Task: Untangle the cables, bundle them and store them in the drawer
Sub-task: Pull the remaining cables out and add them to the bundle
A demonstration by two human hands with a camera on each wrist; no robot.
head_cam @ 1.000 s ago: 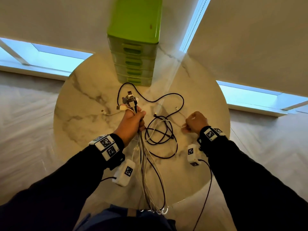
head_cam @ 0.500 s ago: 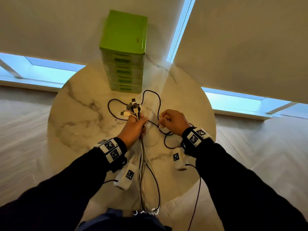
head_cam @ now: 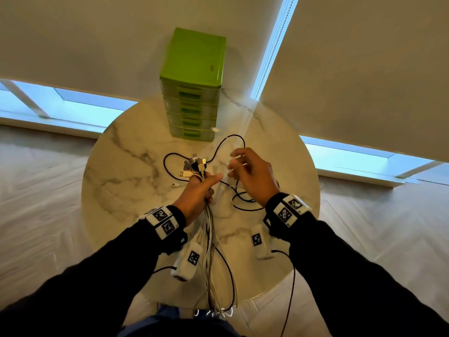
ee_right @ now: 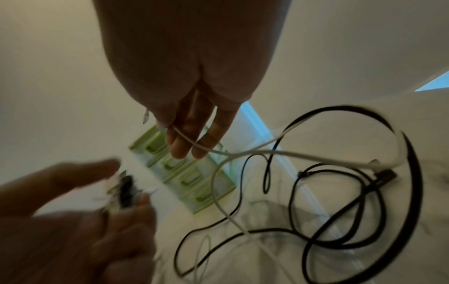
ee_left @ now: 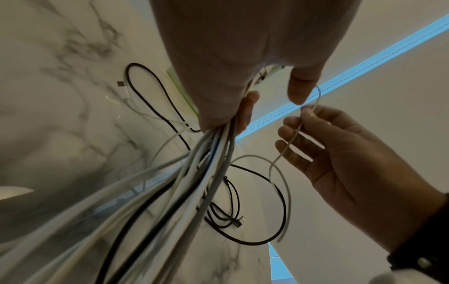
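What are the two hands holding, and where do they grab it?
The left hand grips the bunch of cables just below their plugs. The right hand pinches one thin white cable near its end.

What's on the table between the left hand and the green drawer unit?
In the head view, the gripped bundle's plug ends and a black cable loop lie between the left hand and the green drawer unit.

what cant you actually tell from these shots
- Drawer unit: what its drawers hold; head view, fronts shut.
- Bundle of cables: the exact count; left wrist view, strands overlap and blur, the left hand covers the grip.
- Connector type on the thin white cable held by the right hand: too small and blurred.
- Bundle's lower ends: head view, hanging below the table edge.
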